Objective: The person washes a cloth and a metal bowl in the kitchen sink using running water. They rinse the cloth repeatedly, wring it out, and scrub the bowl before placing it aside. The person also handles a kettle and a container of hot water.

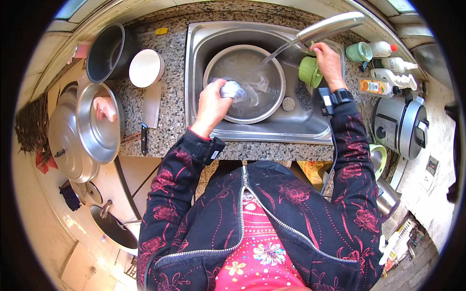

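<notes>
My left hand [214,103] grips a bunched, wet grey-white cloth or plastic film [233,91] over a round metal basin [244,119]. A thin, see-through part of it trails in the cloudy water. Water pours into the basin from a steel faucet [327,27]. At the sink's right side, my right hand [327,63] has its fingertips pinched together beside the faucet; what they touch is partly hidden. Just below those fingers, a green plastic container [309,71] stands in the steel sink [313,123], near a dark scouring pad [303,95] and a round drain strainer [288,104].
Left of the sink are a cleaver [151,109], a white bowl [145,68], a dark pot [105,54] and a metal bowl [83,127] holding raw meat [105,108]. Several bottles [391,65] and a rice cooker [398,125] stand at the right.
</notes>
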`<control>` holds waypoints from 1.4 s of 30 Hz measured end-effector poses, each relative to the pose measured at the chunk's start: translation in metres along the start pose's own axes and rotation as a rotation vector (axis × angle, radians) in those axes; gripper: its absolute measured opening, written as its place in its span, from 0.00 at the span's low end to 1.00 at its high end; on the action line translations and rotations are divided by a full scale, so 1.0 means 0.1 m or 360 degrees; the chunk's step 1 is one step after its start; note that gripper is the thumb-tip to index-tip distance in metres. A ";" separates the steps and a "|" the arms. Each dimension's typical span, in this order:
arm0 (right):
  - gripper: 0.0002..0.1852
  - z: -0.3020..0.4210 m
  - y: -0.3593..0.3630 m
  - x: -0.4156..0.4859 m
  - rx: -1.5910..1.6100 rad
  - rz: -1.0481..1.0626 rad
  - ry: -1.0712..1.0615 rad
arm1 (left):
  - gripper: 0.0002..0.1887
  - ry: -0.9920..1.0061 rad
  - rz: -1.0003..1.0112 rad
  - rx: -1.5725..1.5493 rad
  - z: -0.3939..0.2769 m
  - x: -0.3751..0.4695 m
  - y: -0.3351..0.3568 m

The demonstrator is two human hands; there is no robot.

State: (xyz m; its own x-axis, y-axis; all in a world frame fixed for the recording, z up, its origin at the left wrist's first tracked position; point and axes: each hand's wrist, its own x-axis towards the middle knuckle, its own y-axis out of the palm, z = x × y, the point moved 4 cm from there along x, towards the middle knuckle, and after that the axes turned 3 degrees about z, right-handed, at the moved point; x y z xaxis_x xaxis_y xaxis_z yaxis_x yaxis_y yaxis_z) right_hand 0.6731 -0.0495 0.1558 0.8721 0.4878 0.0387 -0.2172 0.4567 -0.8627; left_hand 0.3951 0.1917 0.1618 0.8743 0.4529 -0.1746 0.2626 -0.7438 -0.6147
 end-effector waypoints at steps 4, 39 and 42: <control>0.09 -0.05 -0.09 -0.02 0.0484 0.0181 0.0182 | 0.16 0.0040 0.0055 -0.0442 -0.43 -0.04 -0.36; 0.33 1.34 1.24 -0.80 0.2213 0.1662 0.0463 | 0.31 -0.0281 0.0561 -0.0726 0.65 -0.29 0.34; 0.38 1.41 1.20 -0.79 0.2348 0.1482 0.0584 | 0.30 -0.0236 0.0583 -0.1537 0.53 -0.29 0.45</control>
State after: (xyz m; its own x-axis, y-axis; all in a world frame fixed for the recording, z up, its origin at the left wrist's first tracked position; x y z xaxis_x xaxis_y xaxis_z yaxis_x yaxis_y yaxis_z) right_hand 0.5164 0.0713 0.1202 0.2426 0.8685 -0.4322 -0.6429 0.4776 0.5989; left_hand 0.3603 0.1709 0.0986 0.9245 0.1274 -0.3592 0.2633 -0.8949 0.3603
